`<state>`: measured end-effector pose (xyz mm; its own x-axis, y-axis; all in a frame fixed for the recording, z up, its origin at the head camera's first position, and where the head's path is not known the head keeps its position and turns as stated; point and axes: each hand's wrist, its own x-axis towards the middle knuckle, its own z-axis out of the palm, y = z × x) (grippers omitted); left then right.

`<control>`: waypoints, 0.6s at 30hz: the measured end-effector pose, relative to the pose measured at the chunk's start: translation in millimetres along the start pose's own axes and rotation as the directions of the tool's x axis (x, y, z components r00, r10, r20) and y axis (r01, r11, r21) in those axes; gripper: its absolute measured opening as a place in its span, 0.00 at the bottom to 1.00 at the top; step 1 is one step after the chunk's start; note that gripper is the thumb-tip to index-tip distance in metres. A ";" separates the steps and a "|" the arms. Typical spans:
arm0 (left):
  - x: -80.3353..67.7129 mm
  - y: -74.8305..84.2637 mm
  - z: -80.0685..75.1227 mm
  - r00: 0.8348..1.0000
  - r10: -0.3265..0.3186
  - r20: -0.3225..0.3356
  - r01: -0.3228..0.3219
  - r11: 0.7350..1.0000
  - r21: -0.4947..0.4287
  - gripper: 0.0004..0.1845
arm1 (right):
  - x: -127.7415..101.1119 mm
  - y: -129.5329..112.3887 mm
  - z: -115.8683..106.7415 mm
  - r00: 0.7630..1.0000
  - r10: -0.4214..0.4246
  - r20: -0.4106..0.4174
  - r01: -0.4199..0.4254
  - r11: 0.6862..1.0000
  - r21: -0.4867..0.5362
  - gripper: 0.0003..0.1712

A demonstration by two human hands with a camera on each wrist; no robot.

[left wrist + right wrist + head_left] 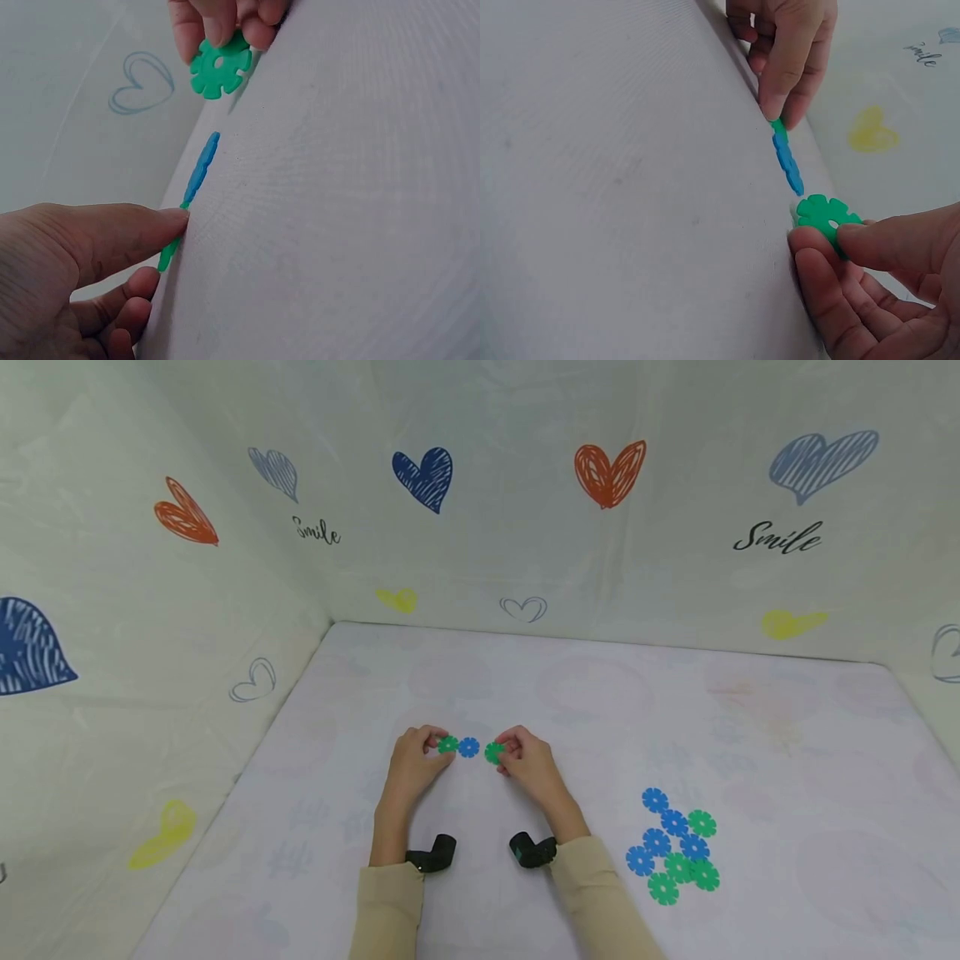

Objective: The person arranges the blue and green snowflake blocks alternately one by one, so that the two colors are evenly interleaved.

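My left hand pinches a green notched plastic disc between thumb and fingers, low over the table. A blue notched disc is joined to its right edge, the two lying in one line as seen edge-on in the left wrist view. To the right, my right hand pinches a second green disc between thumb and forefinger. That disc is turned at an angle to the joined pair, with a small gap between it and the blue disc. Round centre holes and slotted rims show on the discs.
A loose cluster of several blue discs and green discs lies on the white table to the right of my right forearm. A pale curtain wall printed with hearts rises behind and left of the table.
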<state>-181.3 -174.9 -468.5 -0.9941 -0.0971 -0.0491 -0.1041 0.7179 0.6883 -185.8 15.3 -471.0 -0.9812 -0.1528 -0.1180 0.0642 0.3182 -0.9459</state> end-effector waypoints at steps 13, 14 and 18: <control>-0.3 -0.1 -1.9 1.000 0.017 0.001 -0.017 1.000 0.000 0.16 | 6.8 -8.7 4.7 1.000 0.006 0.004 -0.006 0.997 -0.077 0.09; -0.3 0.0 -2.0 1.000 0.017 0.002 -0.017 1.000 -0.002 0.16 | 7.7 -8.8 4.6 1.000 0.018 0.002 -0.017 0.997 -0.074 0.09; -0.7 0.6 -2.0 1.000 0.015 0.006 -0.015 1.000 -0.005 0.17 | 11.0 -7.8 4.7 0.999 0.053 -0.003 -0.053 0.995 -0.082 0.08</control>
<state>-180.6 -175.8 -466.6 -0.9957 -0.0821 -0.0432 -0.0891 0.7161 0.6923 -196.2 6.7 -466.4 -0.9769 -0.1333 -0.1668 0.1006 0.4015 -0.9103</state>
